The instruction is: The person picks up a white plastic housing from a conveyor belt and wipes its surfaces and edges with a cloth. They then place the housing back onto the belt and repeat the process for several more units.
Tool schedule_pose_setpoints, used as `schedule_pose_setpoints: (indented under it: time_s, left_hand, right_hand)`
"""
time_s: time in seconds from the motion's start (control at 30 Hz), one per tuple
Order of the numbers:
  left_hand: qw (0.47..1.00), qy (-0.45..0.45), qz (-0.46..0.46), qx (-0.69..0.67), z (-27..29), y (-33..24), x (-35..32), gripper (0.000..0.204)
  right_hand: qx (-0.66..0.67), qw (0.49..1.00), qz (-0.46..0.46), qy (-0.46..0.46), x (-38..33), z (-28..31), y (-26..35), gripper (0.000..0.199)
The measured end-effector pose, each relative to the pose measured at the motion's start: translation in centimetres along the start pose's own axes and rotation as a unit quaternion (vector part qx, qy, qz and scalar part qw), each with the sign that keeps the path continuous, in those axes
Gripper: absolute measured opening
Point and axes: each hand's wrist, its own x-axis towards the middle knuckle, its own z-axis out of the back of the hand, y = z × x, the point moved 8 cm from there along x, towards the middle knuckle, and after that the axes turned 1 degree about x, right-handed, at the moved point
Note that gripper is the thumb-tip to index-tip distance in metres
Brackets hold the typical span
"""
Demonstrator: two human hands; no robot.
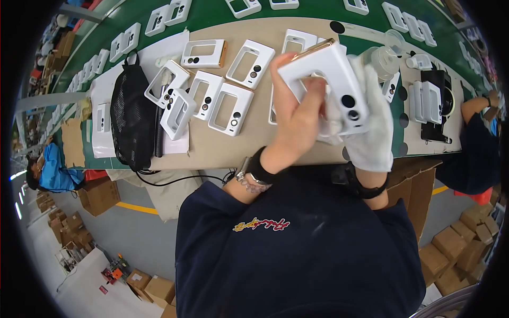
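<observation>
A white plastic housing (344, 79), with a rectangular opening, a gold-coloured edge and dark round holes at one end, is held up tilted above the table. My bare left hand (297, 116) grips it from the left, the thumb reaching into its opening. My right hand (374, 127), in a white glove, is wrapped round its right side, its fingers partly hidden behind the housing. Several similar white housings lie left of my hands, among them one with a gold side (204, 53) and one near the front edge (231, 109).
A black mesh bag (131, 111) lies at the left of the tan table mat (254, 153). Right of my hands are a clear container (385, 62), more white housings (425, 103) and a black holder (438, 132). Behind runs a green surface (209, 18) bearing housings. A co-worker (480, 153) is at the right.
</observation>
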Motion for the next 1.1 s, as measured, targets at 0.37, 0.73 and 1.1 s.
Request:
schedule_pose_setpoints:
  time_s: [0.37, 0.73, 1.1]
  left_hand:
    - [0.984, 0.141, 0.070, 0.086, -0.2, 1.4, -0.7, 0.032]
    - [0.889, 0.336, 0.306, 0.051, -2.6, 5.1, -5.9, 0.020]
    - [0.990, 0.053, 0.040, 0.126, -0.3, 1.5, 6.5, 0.034]
  right_hand:
    - [-0.127, 0.991, 0.032, 0.040, 0.8, -0.4, 1.7, 0.030]
    - [-0.074, 0.921, -0.109, 0.368, 2.4, -4.6, 1.6, 0.020]
    - [-0.075, 0.991, 0.077, 0.080, 1.7, -1.2, 1.5, 0.032]
